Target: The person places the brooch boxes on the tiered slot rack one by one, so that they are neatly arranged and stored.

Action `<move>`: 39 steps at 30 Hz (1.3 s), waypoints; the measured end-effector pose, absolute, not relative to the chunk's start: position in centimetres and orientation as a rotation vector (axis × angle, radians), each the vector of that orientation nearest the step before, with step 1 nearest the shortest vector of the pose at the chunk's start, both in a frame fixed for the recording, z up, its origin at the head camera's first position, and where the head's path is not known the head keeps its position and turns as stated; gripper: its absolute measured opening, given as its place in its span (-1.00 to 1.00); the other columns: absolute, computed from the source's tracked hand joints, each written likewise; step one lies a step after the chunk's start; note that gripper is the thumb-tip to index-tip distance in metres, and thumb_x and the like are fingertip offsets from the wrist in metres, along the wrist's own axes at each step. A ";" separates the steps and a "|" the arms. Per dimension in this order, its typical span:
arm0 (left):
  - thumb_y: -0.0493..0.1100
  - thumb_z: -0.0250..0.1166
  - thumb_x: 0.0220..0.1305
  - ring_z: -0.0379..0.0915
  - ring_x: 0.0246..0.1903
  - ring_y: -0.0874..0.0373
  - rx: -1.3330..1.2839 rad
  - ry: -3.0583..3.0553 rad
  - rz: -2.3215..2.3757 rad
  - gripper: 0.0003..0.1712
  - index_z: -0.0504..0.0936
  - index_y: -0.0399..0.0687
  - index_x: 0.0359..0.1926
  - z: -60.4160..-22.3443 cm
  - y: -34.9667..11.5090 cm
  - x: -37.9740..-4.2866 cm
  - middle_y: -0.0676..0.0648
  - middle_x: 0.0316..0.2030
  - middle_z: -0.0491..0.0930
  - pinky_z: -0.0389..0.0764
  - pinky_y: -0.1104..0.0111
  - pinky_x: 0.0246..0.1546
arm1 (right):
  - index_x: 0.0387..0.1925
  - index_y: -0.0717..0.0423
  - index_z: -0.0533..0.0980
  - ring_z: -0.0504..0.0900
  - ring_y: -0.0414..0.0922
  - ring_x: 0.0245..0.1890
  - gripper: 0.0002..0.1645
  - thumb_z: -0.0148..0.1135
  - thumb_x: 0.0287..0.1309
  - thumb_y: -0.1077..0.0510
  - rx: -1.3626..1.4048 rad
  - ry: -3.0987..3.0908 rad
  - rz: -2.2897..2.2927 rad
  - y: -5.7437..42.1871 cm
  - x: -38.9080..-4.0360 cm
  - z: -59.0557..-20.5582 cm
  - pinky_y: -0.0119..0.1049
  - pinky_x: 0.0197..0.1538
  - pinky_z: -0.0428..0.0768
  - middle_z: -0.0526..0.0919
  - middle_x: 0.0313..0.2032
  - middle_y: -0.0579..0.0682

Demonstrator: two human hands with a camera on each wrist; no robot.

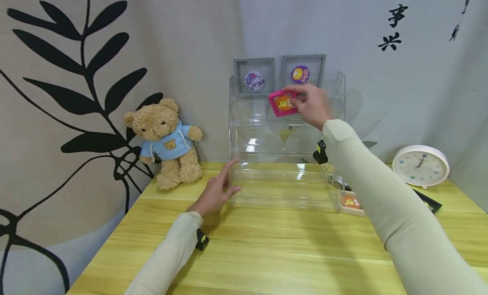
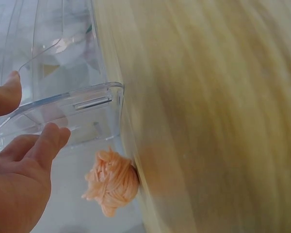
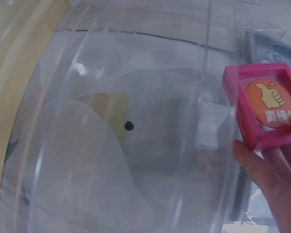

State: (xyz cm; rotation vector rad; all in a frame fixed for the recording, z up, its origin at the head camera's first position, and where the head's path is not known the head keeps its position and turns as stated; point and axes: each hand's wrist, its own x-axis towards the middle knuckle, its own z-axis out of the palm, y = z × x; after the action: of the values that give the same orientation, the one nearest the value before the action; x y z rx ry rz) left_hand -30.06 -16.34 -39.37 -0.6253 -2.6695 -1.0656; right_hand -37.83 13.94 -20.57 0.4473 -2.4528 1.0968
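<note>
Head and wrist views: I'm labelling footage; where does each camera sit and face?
Head: on the head, facing forward and down at the clear rack; left hand and right hand visible.
Left wrist: on that wrist, facing the rack and wooden tabletop; left hand visible.
Right wrist: likewise, facing the rack; right hand visible.
Head and right wrist share the pink frame.

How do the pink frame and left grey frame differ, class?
Size: the pink frame is smaller than the left grey frame.
Badge: the pink frame holds an orange badge; the left grey frame, a purple-and-white badge.
Place: the pink frame is in the right grip; the left grey frame stands on the rack.
Shared: both badges are round.
</note>
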 end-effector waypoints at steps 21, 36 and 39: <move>-0.13 0.36 0.33 0.50 -0.36 0.01 -0.615 -2.681 -1.065 0.00 -0.05 0.66 0.52 -39.1 -16.3 -29.9 -0.20 -0.44 0.52 0.63 0.05 -0.08 | 0.15 -0.06 0.64 0.70 0.00 0.04 -0.61 0.23 0.35 0.26 0.308 -2.428 1.128 9.3 -38.9 -22.5 -0.15 0.09 0.72 0.70 0.13 0.09; -0.15 0.35 0.34 0.09 -0.55 0.20 -0.610 -2.684 -1.070 -0.03 -0.01 0.61 0.52 -39.4 -16.2 -29.9 0.05 -0.55 0.16 0.37 0.32 -0.40 | 0.41 -0.05 0.40 0.49 0.08 0.13 -0.30 0.31 0.25 0.25 0.515 -2.559 0.963 6.2 -39.0 -22.8 -0.06 0.29 0.48 0.57 0.06 0.16; -0.15 0.35 0.34 0.09 -0.54 0.20 -0.609 -2.684 -1.066 -0.03 -0.01 0.61 0.52 -39.4 -16.2 -29.9 0.05 -0.55 0.16 0.35 0.33 -0.40 | 0.47 -0.09 0.31 0.46 0.11 0.24 -0.22 0.32 0.26 0.22 0.568 -2.583 0.975 5.9 -38.8 -22.9 0.03 0.42 0.38 0.58 0.17 0.14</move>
State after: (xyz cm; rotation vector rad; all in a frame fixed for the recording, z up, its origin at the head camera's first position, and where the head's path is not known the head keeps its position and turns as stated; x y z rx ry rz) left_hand -29.94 -16.23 -39.39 -0.6091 -2.6842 -1.0659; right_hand -38.76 5.90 -22.94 0.5678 -2.5832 0.9755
